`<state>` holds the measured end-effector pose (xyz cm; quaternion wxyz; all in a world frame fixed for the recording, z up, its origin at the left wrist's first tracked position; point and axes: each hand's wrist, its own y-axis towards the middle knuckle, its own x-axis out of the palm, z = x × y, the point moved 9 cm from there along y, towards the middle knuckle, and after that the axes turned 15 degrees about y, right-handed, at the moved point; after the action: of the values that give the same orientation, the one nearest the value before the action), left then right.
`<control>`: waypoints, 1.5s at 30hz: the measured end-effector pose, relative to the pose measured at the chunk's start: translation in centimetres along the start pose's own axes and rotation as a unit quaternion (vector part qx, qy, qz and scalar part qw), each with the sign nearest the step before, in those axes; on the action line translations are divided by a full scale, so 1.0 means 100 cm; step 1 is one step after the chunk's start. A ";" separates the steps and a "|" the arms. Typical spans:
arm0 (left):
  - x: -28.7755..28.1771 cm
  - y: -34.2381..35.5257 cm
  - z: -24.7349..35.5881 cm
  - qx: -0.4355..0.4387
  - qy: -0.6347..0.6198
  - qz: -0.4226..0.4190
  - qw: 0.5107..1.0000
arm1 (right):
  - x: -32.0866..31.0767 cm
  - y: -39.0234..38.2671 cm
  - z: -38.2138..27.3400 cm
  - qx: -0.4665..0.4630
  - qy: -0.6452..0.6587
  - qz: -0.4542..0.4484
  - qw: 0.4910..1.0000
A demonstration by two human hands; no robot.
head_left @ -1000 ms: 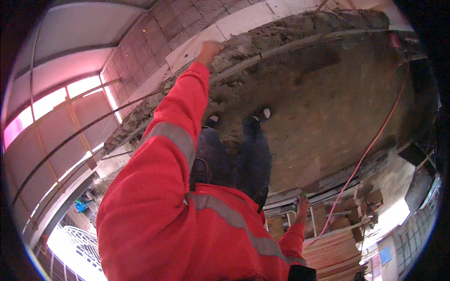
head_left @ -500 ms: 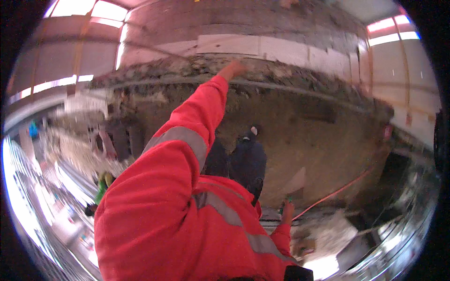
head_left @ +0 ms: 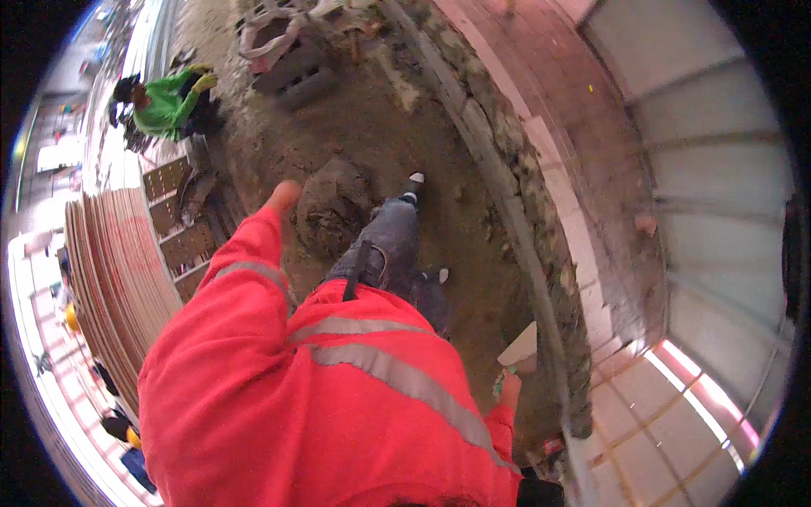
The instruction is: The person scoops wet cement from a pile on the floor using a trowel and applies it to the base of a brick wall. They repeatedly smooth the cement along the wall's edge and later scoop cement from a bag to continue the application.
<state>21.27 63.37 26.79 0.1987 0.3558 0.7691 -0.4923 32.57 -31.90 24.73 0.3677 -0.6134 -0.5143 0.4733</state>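
Note:
My right hand (head_left: 508,390) is closed round the green handle of a trowel (head_left: 519,346), low at the right by my hip. The trowel's pale, pointed blade reaches forward over the brown ground. My left arm stretches forward, and my left hand (head_left: 287,195) is just left of a dark mound of wet mortar or mud (head_left: 331,207). That hand's fingers are blurred, and I cannot see whether it touches the mound. My legs stand to the right of the mound.
A co-worker in green (head_left: 169,106) with yellow gloves crouches at the far left. Stacked boards (head_left: 114,279) stand left, near a perforated metal frame (head_left: 187,243). An open sack (head_left: 269,35) lies by grey hollow blocks (head_left: 297,78). A rough low wall (head_left: 481,139) curves along the right.
My view has swung left, bringing the co-worker, boards and mound into sight. My left arm has moved from above the low wall to beside the mound. The trowel stays in my right hand.

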 end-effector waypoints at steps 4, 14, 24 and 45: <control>0.080 -0.089 0.112 -0.006 -0.080 0.070 0.994 | 0.026 -0.023 -0.125 -0.126 -0.195 -0.015 0.972; 0.072 -0.038 0.014 -0.277 -0.531 -0.137 0.789 | 0.284 -0.018 -0.269 -0.231 -0.662 -0.173 0.692; -0.092 0.165 -0.316 -0.388 -0.626 0.119 0.666 | 0.625 -0.021 -0.415 -0.215 -0.604 -0.144 0.754; -0.007 0.439 -0.620 -0.462 -0.590 0.186 0.635 | 0.787 -0.067 -0.517 -0.188 -0.727 -0.100 0.653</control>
<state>57.10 130.36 27.25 0.8362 -0.0131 0.5326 -0.1300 82.08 48.36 29.70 -0.2021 -0.0744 -0.7531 0.6216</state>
